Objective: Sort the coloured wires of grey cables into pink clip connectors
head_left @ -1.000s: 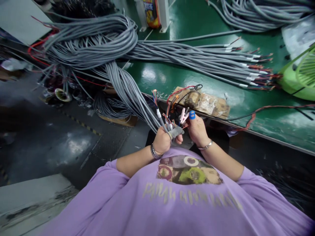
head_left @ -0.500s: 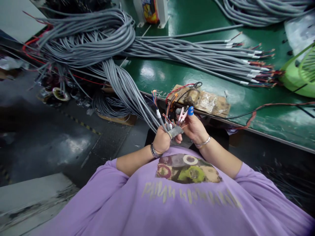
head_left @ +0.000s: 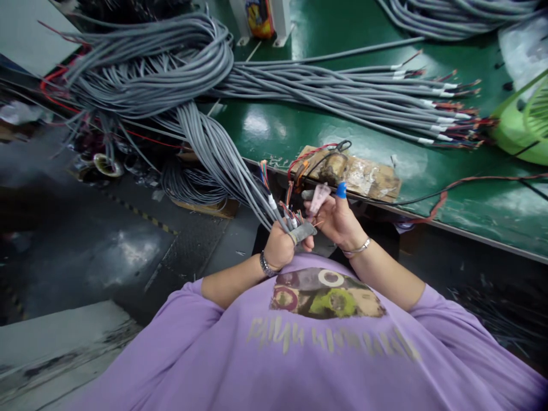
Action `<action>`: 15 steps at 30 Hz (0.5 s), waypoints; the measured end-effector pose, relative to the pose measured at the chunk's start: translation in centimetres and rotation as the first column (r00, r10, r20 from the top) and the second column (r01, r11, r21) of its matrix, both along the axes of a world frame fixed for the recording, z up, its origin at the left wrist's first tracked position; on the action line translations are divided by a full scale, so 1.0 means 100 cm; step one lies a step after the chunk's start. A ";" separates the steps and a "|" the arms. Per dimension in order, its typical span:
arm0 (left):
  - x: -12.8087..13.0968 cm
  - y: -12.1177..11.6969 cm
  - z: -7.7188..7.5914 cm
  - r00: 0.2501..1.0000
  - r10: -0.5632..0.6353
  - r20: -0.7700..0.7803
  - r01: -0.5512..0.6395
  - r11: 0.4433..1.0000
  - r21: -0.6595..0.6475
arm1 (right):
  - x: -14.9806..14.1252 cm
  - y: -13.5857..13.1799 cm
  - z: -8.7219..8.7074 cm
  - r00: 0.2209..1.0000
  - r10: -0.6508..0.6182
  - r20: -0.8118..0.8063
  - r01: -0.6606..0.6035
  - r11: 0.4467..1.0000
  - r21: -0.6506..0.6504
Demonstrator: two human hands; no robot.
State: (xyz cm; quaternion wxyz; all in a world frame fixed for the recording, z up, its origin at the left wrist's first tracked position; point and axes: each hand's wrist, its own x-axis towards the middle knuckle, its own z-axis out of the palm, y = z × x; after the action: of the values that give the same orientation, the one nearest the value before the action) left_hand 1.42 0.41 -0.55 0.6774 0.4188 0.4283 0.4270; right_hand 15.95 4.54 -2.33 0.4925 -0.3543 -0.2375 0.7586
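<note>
My left hand (head_left: 279,246) is closed around the end of a bundle of grey cables (head_left: 229,157). A grey wrap covers its thumb (head_left: 303,232). Thin coloured wires (head_left: 264,174) fan out of the cut cable ends, past white bands (head_left: 272,202). Just right of it, my right hand (head_left: 340,224) holds a small pink clip (head_left: 319,198), blurred by motion, in its fingers. Blue tape (head_left: 341,190) wraps the right thumb, which points up, apart from the clip. A bare copper strand (head_left: 317,224) shows between the hands.
On the green bench (head_left: 261,128) lie a coiled cable heap (head_left: 158,68) and a row of stripped cable ends (head_left: 445,120). A wooden block (head_left: 381,181) with red and black leads sits at the bench edge. A green fan (head_left: 524,123) stands at right.
My right hand has shifted slightly right and its thumb has moved away from the pink clip, which has turned. My left hand keeps its grip on the cables.
</note>
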 end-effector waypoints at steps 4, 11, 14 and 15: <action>0.000 -0.004 -0.001 0.997 0.057 -0.048 -0.056 0.998 0.014 | 0.005 -0.001 0.008 1.000 0.020 -0.014 -0.020 1.000 0.021; 0.008 -0.001 -0.006 0.992 0.118 -0.052 -0.115 0.992 0.047 | 0.002 -0.004 0.003 0.998 -0.062 0.011 0.062 0.996 0.058; 0.009 0.000 -0.008 0.989 0.140 -0.043 -0.138 0.989 0.052 | 0.000 -0.004 0.001 1.000 -0.001 -0.014 0.002 0.997 0.078; 0.009 0.000 -0.009 0.988 0.149 -0.046 -0.147 0.988 0.049 | -0.001 -0.003 0.000 0.999 0.040 -0.009 -0.039 0.995 0.091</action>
State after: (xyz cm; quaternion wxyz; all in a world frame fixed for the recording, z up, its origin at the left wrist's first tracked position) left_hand 2.32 0.44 -1.40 0.6233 0.4115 0.4650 0.4753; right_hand 15.87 4.21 -2.32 0.4942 -0.3225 -0.2759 0.7587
